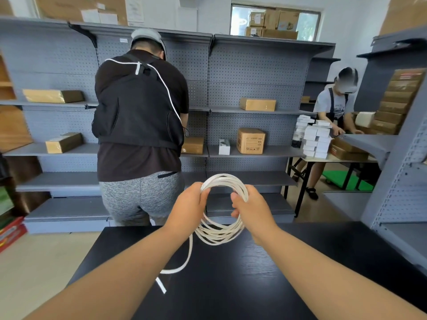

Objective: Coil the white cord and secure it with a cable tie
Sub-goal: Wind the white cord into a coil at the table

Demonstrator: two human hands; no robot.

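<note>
White cord point(225, 179) is held as a near-complete coil above the black table point(254, 285), left hand point(188, 205) and right hand point(250, 210) each curled round the loops. A short tail point(190, 248) trails to the tabletop, so coiling looks nearly done. Next comes gathering it, then freeing a hand for the white strip point(161, 285), probably the tie, near the left edge. A person point(138, 116) stands just beyond the far edge.

White cord point(219, 232), black table point(242, 273), grey shelving point(254, 65).
</note>
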